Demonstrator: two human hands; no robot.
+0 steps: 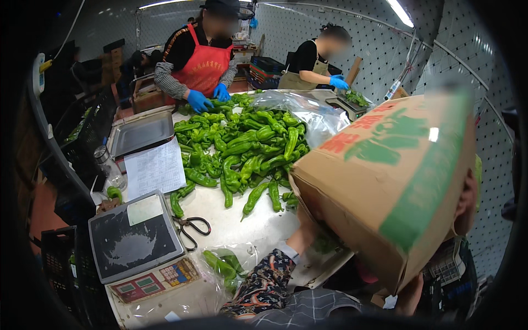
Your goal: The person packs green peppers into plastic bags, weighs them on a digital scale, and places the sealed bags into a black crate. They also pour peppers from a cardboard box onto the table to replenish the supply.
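A big cardboard box [379, 187] leans, tilted, over the left fingers. Heaped green peppers [247, 146] spread beyond them. The left forearm [269, 275] slants forward and right, its left hand [301, 235] vanishing behind the box's edge, so I can't tell its grip. What may be the right hand [410, 295] shows beneath the box, fingers mostly hidden, their hold unclear.

Patterned sleeve [263, 283], grey checked garment [308, 305]

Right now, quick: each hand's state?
Left hand: partly hidden by the cardboard box; grip cannot be told.
Right hand: apparently at the box's lower edge; grip cannot be told.
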